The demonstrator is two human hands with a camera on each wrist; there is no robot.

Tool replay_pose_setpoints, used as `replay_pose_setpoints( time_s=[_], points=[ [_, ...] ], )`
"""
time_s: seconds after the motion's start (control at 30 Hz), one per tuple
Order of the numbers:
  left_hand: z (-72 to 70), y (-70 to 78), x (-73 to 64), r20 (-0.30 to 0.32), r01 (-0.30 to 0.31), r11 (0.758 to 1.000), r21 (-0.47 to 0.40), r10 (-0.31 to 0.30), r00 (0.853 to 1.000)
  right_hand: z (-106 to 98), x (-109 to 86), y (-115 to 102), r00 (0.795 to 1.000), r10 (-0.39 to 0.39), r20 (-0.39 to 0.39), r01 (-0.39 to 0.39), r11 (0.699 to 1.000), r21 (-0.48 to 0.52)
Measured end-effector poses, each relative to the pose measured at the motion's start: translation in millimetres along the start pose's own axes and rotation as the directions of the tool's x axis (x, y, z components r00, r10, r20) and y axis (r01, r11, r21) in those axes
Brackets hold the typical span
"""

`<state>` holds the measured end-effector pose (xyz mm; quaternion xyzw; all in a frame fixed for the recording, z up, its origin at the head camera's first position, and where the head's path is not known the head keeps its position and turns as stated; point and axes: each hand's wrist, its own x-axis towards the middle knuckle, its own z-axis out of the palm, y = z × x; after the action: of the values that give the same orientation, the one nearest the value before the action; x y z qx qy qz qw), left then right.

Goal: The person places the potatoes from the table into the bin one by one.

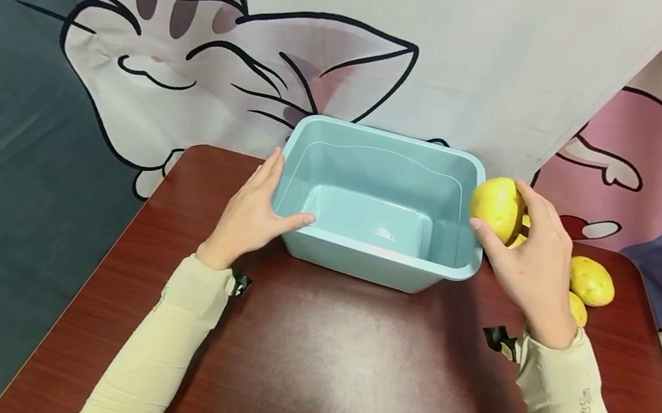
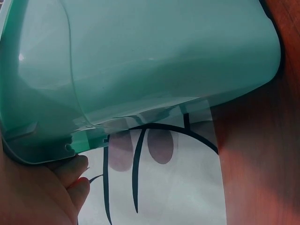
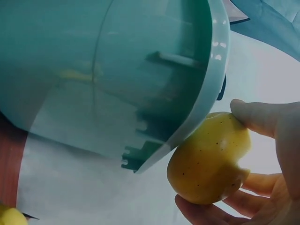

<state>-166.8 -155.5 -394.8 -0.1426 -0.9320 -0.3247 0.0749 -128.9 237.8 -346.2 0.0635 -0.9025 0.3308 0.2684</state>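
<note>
A light blue plastic bin stands at the back of the table with its opening facing up; its inside is bare. My left hand grips the bin's left end, thumb over the front rim and fingers along the outside. In the left wrist view, fingertips curl below the rim. My right hand holds a yellow, dark-speckled potato between thumb and fingers, at the bin's right rim. In the right wrist view the potato overlaps the rim's outer edge; whether they touch, I cannot tell.
More yellow potatoes lie on the table's right side, one beyond my right hand and another partly behind my wrist. The brown table extends in front of the bin. A cartoon-printed curtain hangs close behind it.
</note>
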Motion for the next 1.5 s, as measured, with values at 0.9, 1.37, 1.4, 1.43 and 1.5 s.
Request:
replay_pose_setpoints(
  time_s=[0.9, 1.37, 1.4, 1.43, 1.5],
  points=[
    [0.2, 0.2, 0.6, 0.007, 0.005, 1.000, 0.007, -0.005, 1.000, 27, 0.4, -22, 0.993, -0.055, 0.109, 0.050, 0.997, 0.051],
    [0.0, 0.2, 0.2, 0.000, 0.004, 1.000, 0.003, -0.004, 1.000, 40, -2.4, -24, 0.982, -0.104, 0.157, 0.091, 0.992, 0.088],
    [0.0, 0.2, 0.2, 0.000, 0.003, 1.000, 0.002, -0.003, 1.000, 41, -2.7, -25, 0.981, -0.106, 0.163, 0.092, 0.992, 0.091],
    [0.0, 0.2, 0.1, 0.001, 0.004, 1.000, 0.002, -0.004, 1.000, 41, -3.0, -25, 0.980, -0.108, 0.169, 0.093, 0.991, 0.094],
    [0.1, 0.2, 0.0, 0.002, 0.005, 1.000, 0.001, -0.005, 1.000, 43, -3.2, -25, 0.976, -0.116, 0.183, 0.099, 0.990, 0.095]
  ],
)
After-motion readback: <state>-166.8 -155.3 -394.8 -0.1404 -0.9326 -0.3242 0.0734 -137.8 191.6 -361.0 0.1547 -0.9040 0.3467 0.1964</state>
